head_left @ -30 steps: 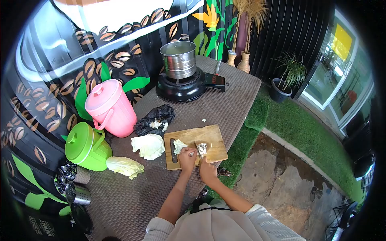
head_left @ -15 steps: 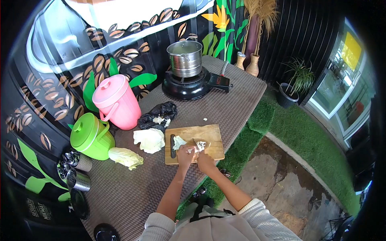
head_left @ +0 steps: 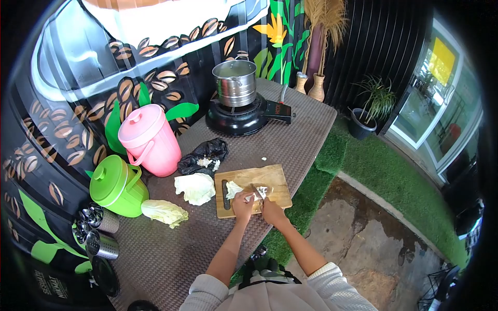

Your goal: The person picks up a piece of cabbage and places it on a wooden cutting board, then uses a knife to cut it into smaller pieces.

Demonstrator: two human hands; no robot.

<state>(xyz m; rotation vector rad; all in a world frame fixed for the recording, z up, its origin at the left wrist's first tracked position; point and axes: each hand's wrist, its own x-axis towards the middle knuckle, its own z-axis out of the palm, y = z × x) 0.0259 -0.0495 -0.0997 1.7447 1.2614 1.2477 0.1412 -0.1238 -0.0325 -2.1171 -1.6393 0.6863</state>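
Observation:
A wooden cutting board (head_left: 276, 176) lies near the table's edge. My right hand (head_left: 273, 212) is closed around a knife (head_left: 256, 191), its blade angled over the board. My left hand (head_left: 243, 206) presses down on pale cabbage just left of the blade, fingers bent. A piece of cabbage leaf (head_left: 233, 188) shows beyond my left fingers, by the board's handle slot. Small chopped cabbage bits (head_left: 263, 192) lie to the right of the knife. Off the board to the left rest a loose cabbage leaf (head_left: 195, 188) and a longer chunk of cabbage (head_left: 165, 213).
A steel pot (head_left: 234, 85) stands on a black portable stove (head_left: 236, 118) at the back. Pink (head_left: 150, 140) and green lidded buckets (head_left: 118, 185) line the wall. A black plastic bag (head_left: 207, 153) with scraps sits behind the board. Cutlery holders (head_left: 101, 243) stand at the left.
The view has shifted slightly, so the table appears a bit lower. Both hands stay at the board, with the knife and cabbage; the chopped bits look a little more spread.

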